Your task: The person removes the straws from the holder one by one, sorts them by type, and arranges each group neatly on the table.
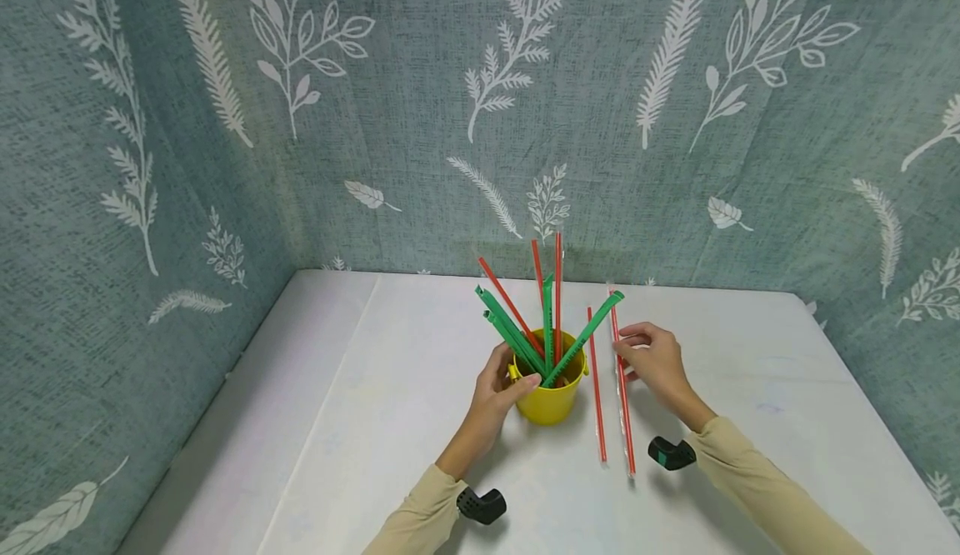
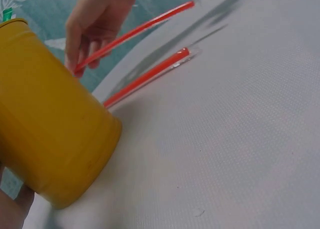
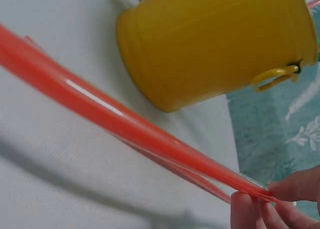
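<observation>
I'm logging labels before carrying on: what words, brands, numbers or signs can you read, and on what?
None can be read in any view.
Green straws in the yellow bucket: small dark marks, too small to read.
Yellow bucket: no lettering on the sides that show.
Red straws: no readable lettering.
Backdrop cloth: white leaf patterns, no readable text.

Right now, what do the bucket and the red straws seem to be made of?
Bucket: perhaps painted metal, possibly plastic; smooth yellow satin surface, thin lip. Red straws: likely plastic, glossy, with a bright white highlight; clear film past two ends suggests plastic wrapping.
</observation>
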{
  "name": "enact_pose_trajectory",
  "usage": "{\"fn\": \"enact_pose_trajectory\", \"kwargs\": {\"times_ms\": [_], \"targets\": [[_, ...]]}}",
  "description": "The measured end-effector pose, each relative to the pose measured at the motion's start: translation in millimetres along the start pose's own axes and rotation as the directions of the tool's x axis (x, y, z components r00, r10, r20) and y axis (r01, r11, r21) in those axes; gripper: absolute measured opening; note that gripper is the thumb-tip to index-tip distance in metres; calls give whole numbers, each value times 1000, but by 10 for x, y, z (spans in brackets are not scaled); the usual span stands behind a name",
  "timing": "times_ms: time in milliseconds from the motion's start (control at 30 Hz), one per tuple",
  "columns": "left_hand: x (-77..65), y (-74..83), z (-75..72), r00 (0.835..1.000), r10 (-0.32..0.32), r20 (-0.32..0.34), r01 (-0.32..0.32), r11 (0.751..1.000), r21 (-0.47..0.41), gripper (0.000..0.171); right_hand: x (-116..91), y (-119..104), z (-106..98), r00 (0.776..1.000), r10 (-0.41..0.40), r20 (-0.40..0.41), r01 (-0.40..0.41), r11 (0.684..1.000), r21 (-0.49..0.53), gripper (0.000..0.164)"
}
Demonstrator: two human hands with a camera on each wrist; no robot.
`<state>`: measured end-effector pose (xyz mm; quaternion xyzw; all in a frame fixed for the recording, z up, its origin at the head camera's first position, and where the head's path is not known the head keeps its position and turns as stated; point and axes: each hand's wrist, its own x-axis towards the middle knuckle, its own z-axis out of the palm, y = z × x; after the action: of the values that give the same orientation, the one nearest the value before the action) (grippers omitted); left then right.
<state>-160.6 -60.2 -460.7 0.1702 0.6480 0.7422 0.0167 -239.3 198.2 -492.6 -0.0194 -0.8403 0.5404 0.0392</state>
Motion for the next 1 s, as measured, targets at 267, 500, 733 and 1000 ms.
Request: {"fn": "enact_pose_trajectory", "kwargs": {"times_ms": [267,500,733,1000], "targets": [[3,-4,1,1000,13,-10,-13,1000,-7,54,-78,-225,55,999,35,-4,-35,999,-42,26],[10,-34,-3,1000,6,-10,-6,1000,0,54,-106,-284,77,999,52,1,-52,994,-92,25],[46,-207,-47,1000,-2,-14,2,1000,-21,53,-92,-213,122,999,43,-9,-44,988,-149,24],[40,-216,-42,1000,16,-10,-16,1000,-25,54,-62,-148,155,996,-78,-45,63,960,-274,22]]}}
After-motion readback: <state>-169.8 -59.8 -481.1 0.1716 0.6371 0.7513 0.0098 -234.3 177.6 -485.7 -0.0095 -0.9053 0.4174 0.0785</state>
